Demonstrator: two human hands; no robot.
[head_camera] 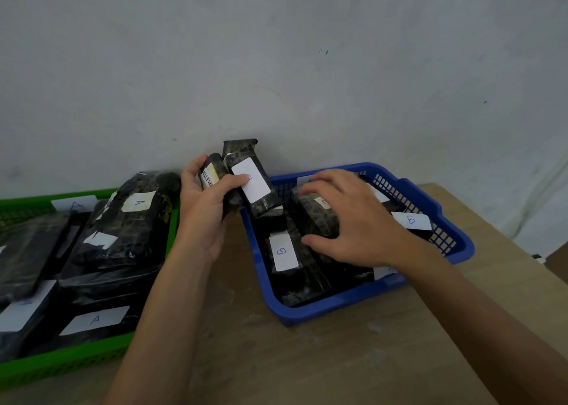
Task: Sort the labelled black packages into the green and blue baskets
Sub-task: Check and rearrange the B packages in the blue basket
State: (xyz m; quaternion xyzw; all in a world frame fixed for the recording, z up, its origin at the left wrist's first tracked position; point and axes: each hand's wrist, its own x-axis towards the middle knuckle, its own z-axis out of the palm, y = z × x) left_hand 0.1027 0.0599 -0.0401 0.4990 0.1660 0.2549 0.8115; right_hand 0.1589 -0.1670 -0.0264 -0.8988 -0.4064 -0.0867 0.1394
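My left hand (205,208) grips two black packages (246,177) between the baskets, held upright; one shows a white label, the other a yellowish printed strip. My right hand (350,220) lies spread over black packages inside the blue basket (362,297), fingers resting on a wrapped package (316,217); whether it grips it I cannot tell. Packages in the blue basket carry white labels marked B (284,252). The green basket (70,361) at the left holds several black packages labelled A (95,320).
Both baskets stand on a wooden table (307,358) pushed against a grey wall. A strip of tabletop shows between the baskets, with more in front of them. The table's right edge runs behind the blue basket.
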